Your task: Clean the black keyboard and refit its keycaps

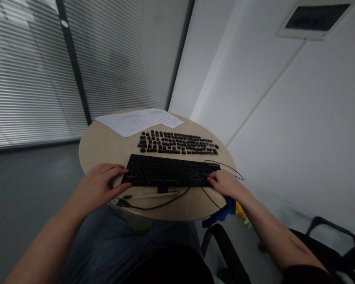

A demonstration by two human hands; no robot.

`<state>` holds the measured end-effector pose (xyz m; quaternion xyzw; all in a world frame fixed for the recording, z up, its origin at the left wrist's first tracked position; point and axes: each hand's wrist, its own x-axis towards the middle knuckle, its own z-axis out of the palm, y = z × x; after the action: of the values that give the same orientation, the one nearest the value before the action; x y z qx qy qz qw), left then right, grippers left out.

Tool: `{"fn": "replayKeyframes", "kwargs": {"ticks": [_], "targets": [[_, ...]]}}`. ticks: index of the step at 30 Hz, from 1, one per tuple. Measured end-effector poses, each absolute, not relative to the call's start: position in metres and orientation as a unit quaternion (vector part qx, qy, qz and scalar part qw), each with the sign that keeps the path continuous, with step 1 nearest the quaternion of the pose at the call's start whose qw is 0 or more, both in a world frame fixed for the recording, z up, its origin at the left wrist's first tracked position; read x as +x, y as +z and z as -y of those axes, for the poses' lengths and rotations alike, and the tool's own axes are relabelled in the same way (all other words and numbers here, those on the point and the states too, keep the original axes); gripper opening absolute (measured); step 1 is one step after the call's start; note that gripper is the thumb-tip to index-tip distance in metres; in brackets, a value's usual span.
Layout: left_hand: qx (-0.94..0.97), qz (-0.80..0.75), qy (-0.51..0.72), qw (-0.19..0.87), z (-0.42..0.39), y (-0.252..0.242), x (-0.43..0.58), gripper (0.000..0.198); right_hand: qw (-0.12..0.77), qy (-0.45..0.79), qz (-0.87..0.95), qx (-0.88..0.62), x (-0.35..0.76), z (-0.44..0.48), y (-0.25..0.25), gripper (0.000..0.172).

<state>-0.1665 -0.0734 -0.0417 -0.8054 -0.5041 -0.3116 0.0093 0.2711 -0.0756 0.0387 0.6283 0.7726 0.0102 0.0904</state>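
Note:
A black keyboard (162,170) with its keycaps off lies across the near half of the round table. My left hand (102,183) grips its left end, thumb at the front corner and fingers along the side. Over the keyboard's right end, my right hand (225,181) is closed in a pinch on a small blue tool (208,177); its working end is too dark to make out. Behind the keyboard, several black keycaps (169,151) are laid out in rows that follow a keyboard's layout.
Printed papers (133,121) lie at the table's (106,146) far side. In front of the keyboard are a thin pale stick with a dark tip (150,196) and a black cable (159,207). A blue cloth (221,213) hangs at the right edge, near a chair armrest (225,244).

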Motion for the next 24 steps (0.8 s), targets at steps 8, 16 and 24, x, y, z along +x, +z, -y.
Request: {"fn": "replayKeyframes", "kwargs": {"ticks": [8,16,24], "targets": [[-0.813,0.495,-0.307,0.010,0.071,-0.043,-0.168,0.056,0.149,0.113,-0.805,0.563,0.256,0.088,0.036,0.036],[-0.810,0.505,-0.297,0.006,0.070,-0.042,-0.167,0.059,0.134,0.102,-0.842,0.512,0.253,0.087,0.038,0.032],[-0.804,0.505,-0.313,0.003,0.073,-0.042,-0.167,0.059,0.035,-0.018,-0.845,0.533,0.265,0.076,0.038,0.032]]}}
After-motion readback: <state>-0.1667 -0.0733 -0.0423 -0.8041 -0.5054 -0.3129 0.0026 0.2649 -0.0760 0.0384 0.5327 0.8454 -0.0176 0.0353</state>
